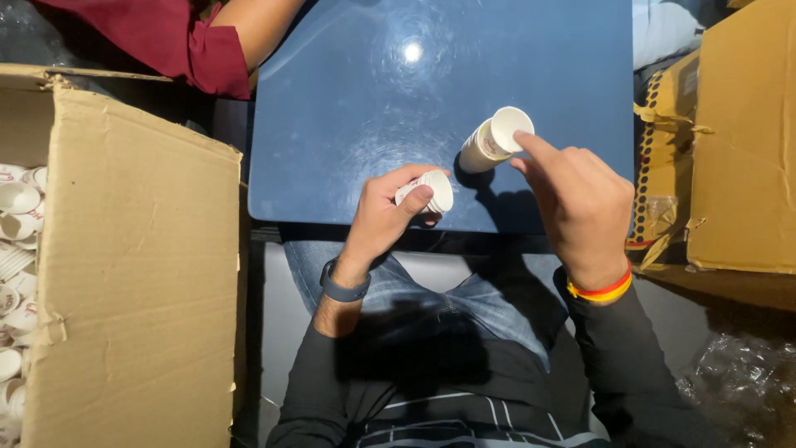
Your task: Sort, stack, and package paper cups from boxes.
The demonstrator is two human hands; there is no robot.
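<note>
A short stack of small white paper cups (431, 189) lies sideways in my left hand (385, 211), gripped over the near edge of a blue table (348, 108). A taller stack of paper cups (491, 141) stands tilted on the table to the right. My right hand (580, 203) is beside it, index finger touching the rim of the top cup, the other fingers loosely curled and holding nothing.
A large open cardboard box (133, 265) with several loose white cups (16, 249) stands at my left. More cardboard boxes (738, 141) are at the right, crinkled plastic (746, 382) below them. Another person's arm in a maroon sleeve (199, 41) reaches in at the top left.
</note>
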